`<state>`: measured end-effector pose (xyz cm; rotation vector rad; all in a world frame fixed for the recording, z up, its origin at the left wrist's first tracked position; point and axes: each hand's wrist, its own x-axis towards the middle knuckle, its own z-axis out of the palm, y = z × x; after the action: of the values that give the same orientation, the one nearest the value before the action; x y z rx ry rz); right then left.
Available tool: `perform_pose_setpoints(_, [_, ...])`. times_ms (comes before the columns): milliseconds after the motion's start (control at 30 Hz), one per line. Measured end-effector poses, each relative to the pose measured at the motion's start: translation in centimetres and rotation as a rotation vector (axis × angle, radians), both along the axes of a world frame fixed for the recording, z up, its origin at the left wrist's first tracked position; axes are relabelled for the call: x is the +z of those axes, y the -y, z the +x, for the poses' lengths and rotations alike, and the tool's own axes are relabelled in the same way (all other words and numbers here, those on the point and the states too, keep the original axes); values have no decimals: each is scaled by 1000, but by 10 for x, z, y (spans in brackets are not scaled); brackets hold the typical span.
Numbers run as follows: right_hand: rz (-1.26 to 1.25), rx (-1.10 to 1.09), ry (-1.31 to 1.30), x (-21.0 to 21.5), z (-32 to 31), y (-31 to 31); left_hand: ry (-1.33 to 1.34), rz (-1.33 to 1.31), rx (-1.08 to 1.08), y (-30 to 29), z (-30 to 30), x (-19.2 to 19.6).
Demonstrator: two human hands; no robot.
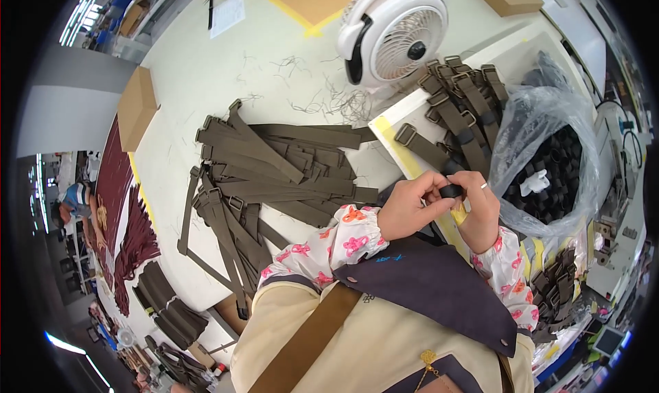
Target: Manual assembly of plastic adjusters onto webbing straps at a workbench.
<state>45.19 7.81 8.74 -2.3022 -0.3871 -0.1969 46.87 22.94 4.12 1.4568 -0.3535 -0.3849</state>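
Observation:
A small black loop is pinched between the fingertips of my left hand and my right hand. Both hands are closed around it, above the front edge of a white tray. Just beyond my fingers, olive-brown straps with metal buckles lie in the tray. Beside my right hand stands a clear plastic bag full of black loops, with a crumpled white piece on top. Whether a strap end runs into the held loop is hidden by my fingers.
A large heap of olive straps covers the table's middle. A white fan stands at the back, near loose thread scraps. Maroon cords and a cardboard box are at left. Another person works far left.

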Motion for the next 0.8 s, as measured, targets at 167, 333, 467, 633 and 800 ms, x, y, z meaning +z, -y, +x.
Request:
perform_pose_setpoints(167, [797, 148, -727, -14, 10, -14, 101, 70, -183, -61, 10, -6])
perform_pose_setpoints(333, [807, 187, -1039, -39, 16, -42, -171, 69, -266, -111, 14, -13])
perform_pose_setpoints(467, [813, 89, -1069, -45, 20, -43, 749, 1052, 94, -218, 64, -21])
perform_pose_setpoints(633, [814, 91, -1058, -49, 22, -57, 787, 1404, -254, -291, 82, -44])
perform_pose_setpoints(800, [830, 69, -999, -60, 22, -64, 877, 1323, 93, -275, 89, -26])
